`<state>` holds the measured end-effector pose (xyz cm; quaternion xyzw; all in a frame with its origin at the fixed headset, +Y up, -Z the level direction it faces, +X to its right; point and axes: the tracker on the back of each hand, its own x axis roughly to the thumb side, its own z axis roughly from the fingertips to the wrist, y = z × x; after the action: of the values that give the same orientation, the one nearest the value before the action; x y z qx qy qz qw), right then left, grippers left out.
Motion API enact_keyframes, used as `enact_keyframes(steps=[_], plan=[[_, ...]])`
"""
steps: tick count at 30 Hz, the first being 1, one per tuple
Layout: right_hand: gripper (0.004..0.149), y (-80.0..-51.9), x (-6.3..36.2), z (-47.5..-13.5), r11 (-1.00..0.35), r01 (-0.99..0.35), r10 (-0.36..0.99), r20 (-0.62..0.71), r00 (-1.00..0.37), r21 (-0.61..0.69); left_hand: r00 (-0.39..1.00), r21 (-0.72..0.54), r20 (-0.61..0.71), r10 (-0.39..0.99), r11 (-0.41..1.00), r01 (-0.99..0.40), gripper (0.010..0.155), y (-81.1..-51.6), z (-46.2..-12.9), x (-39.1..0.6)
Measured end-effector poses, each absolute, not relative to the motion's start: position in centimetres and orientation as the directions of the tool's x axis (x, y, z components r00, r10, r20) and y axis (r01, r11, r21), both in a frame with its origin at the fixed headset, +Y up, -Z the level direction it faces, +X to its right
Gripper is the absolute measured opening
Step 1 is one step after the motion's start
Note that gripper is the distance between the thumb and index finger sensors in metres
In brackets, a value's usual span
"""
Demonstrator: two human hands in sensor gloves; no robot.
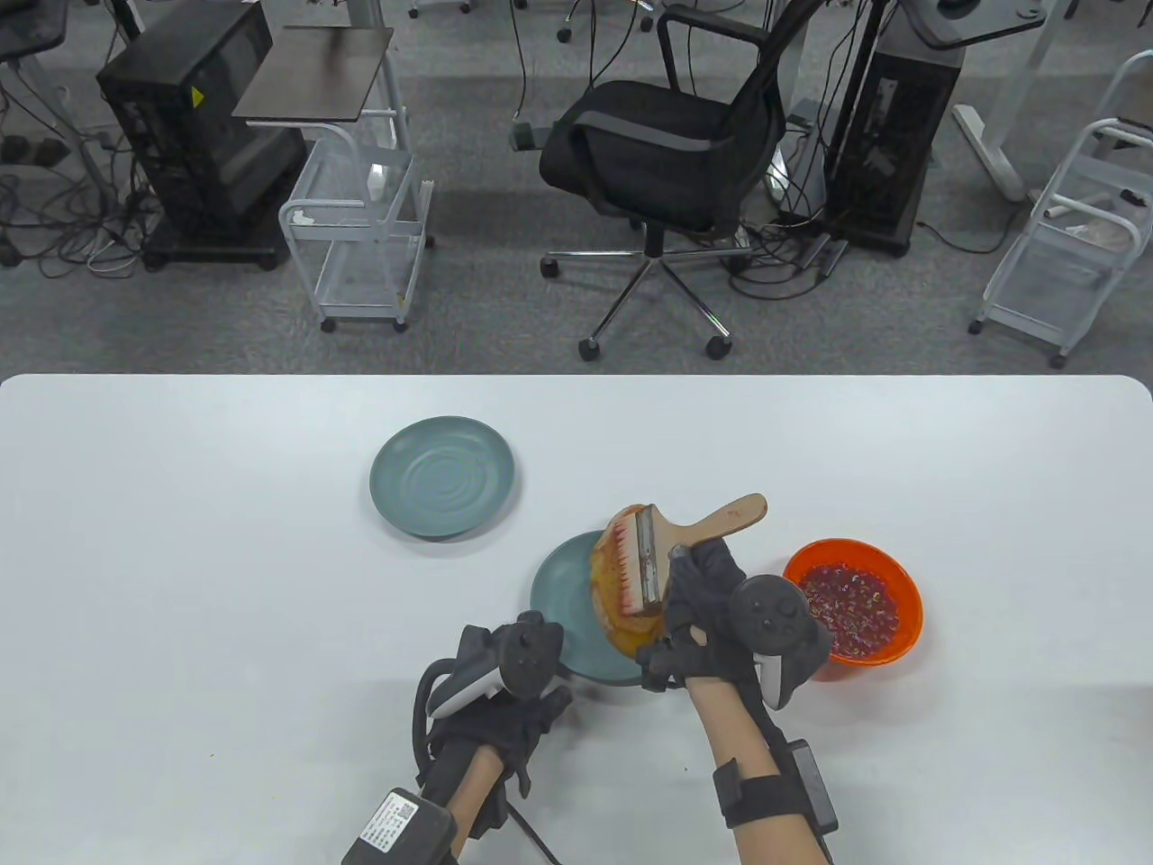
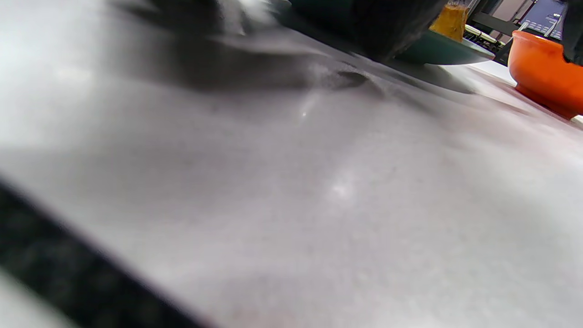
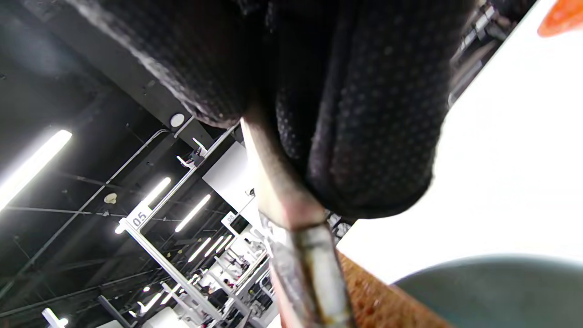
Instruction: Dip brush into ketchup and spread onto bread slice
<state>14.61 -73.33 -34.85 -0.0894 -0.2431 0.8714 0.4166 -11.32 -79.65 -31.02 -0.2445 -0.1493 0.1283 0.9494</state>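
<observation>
My right hand [image 1: 692,586] grips a wide wooden brush [image 1: 650,548] by the neck of its handle. The red-stained bristles lie on an orange-brown bread slice [image 1: 620,605] on the near teal plate [image 1: 563,599]. The right wrist view shows the brush's metal ferrule [image 3: 309,269] against the bread's crust [image 3: 382,305], with the plate [image 3: 501,291] below. An orange bowl [image 1: 887,577] of red ketchup stands just right of the hand. My left hand [image 1: 509,685] rests on the table at the plate's front left edge; its fingers are hidden under the tracker.
A second teal plate [image 1: 441,478] sits at the far left of the work area. The left wrist view shows bare table, the plate rim [image 2: 437,48], the bread [image 2: 451,20] and the orange bowl [image 2: 542,68]. An office chair [image 1: 667,153] stands beyond the table.
</observation>
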Motion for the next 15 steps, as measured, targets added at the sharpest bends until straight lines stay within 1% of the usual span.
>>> enact_keyframes(steps=[1, 3, 5, 7, 8, 9, 11, 13, 15], plan=[[0.047, -73.1, 14.9, -34.8, -0.536, -0.667, 0.76, 0.048, -0.648, -0.518, 0.923, -0.503, 0.222, 0.315, 0.848, -0.168, 0.068, -79.6, -31.0, -11.3], [0.047, -72.2, 16.0, -34.5, -0.569, -0.576, 0.687, 0.046, -0.725, -0.586, 0.924, -0.501, 0.224, 0.311, 0.85, -0.164, 0.068, -79.6, -31.0, -11.3], [0.047, -71.7, 16.6, -34.2, -0.569, -0.546, 0.66, 0.054, -0.749, -0.614, 0.924, -0.503, 0.223, 0.31, 0.849, -0.163, 0.068, -79.6, -31.0, -11.3], [0.047, -72.0, 16.7, -34.2, -0.535, -0.603, 0.704, 0.081, -0.705, -0.592, 0.925, -0.506, 0.222, 0.308, 0.847, -0.161, 0.068, -79.6, -31.0, -11.3], [0.047, -72.4, 16.4, -34.3, -0.488, -0.675, 0.759, 0.113, -0.641, -0.553, 0.924, -0.506, 0.222, 0.31, 0.847, -0.163, 0.068, -79.6, -31.0, -11.3], [0.047, -72.8, 15.9, -34.4, -0.447, -0.727, 0.806, 0.118, -0.58, -0.52, 0.923, -0.507, 0.221, 0.315, 0.846, -0.167, 0.068, -79.6, -31.0, -11.3], [0.047, -73.5, 15.1, -34.5, -0.412, -0.783, 0.859, 0.09, -0.505, -0.466, 0.923, -0.509, 0.217, 0.318, 0.844, -0.171, 0.068, -79.6, -31.0, -11.2], [0.047, -73.8, 14.4, -34.7, -0.411, -0.803, 0.869, 0.082, -0.489, -0.432, 0.924, -0.508, 0.217, 0.314, 0.845, -0.168, 0.068, -79.6, -31.0, -11.2], [0.047, -73.7, 14.3, -34.8, -0.468, -0.769, 0.834, 0.07, -0.547, -0.436, 0.924, -0.508, 0.219, 0.313, 0.845, -0.165, 0.068, -79.6, -31.0, -11.2]])
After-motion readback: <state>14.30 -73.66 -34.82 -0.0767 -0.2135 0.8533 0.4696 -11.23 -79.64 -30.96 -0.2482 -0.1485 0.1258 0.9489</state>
